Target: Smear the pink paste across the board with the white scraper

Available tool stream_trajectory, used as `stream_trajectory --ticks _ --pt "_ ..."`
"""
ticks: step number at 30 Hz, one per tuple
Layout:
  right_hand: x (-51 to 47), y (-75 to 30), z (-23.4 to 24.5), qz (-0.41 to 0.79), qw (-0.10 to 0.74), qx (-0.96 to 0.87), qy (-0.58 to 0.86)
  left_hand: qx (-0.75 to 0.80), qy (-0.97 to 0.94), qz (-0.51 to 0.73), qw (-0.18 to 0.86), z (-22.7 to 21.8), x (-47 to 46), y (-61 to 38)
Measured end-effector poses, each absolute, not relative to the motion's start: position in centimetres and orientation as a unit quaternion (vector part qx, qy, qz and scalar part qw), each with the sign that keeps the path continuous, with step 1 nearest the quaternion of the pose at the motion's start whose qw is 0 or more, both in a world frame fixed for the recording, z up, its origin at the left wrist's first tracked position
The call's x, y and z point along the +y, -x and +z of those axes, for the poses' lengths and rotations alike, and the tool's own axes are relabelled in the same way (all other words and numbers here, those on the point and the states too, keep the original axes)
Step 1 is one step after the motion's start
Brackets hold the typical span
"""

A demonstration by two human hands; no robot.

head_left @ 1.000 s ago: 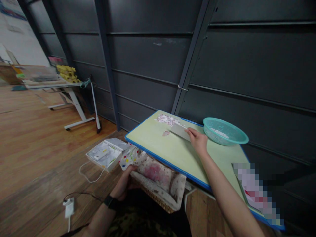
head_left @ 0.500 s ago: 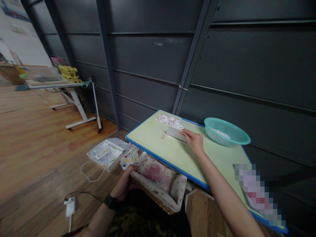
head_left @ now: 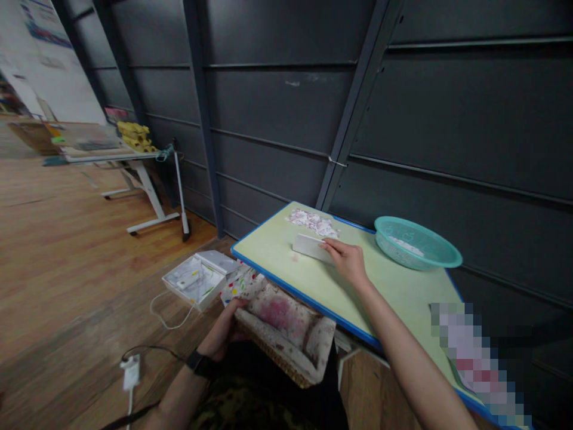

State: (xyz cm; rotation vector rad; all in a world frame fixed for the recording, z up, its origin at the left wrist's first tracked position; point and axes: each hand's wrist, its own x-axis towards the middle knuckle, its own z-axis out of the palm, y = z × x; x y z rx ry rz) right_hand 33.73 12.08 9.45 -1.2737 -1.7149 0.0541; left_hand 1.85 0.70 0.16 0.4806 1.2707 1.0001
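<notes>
My right hand (head_left: 347, 260) grips a thin, flat white rectangular piece (head_left: 310, 246) by its right end, held on edge over the pale yellow tabletop (head_left: 268, 245). Just beyond it lies a heap of small white and pinkish scraps (head_left: 313, 223). My left hand (head_left: 230, 325) is closed on the left rim of a wicker basket (head_left: 286, 319) on my lap, tucked against the table's near edge. The basket's cloth lining is stained pink and speckled brown. Only part of my left fingers shows.
A turquoise plastic basin (head_left: 416, 245) holding white bits stands at the table's back right, by the dark panel wall (head_left: 277, 107). An open white box (head_left: 194, 280) with cables is left of the table. A power strip (head_left: 131, 371) lies on the floor.
My right hand has drawn the white piece left and toward me, away from the scraps. The left hand keeps its hold on the basket. The view has shifted slightly.
</notes>
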Motion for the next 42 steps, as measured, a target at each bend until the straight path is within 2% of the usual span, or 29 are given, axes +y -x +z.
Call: stream_trajectory --ticks 8,19,23,32,42 --pt "10.5 -33.0 9.6 -0.041 0.456 -0.715 0.529 0.552 -0.208 0.445 0.674 -0.1 0.8 -1.7" --pt "9.8 -33.0 10.4 0.113 0.513 -0.666 0.529 0.572 -0.209 0.442 0.658 0.3 0.8 -1.7" --pt "10.0 -32.9 10.5 0.128 0.537 -0.620 0.557 0.566 -0.203 0.442 0.666 0.4 0.8 -1.6" --pt "10.1 -33.0 10.8 0.192 0.547 -0.596 0.556 0.561 -0.192 0.437 0.676 0.0 0.9 -1.6" --pt "10.3 -33.6 11.1 0.231 0.516 -0.612 0.553 0.546 -0.191 0.438 0.688 0.5 0.7 -1.7"
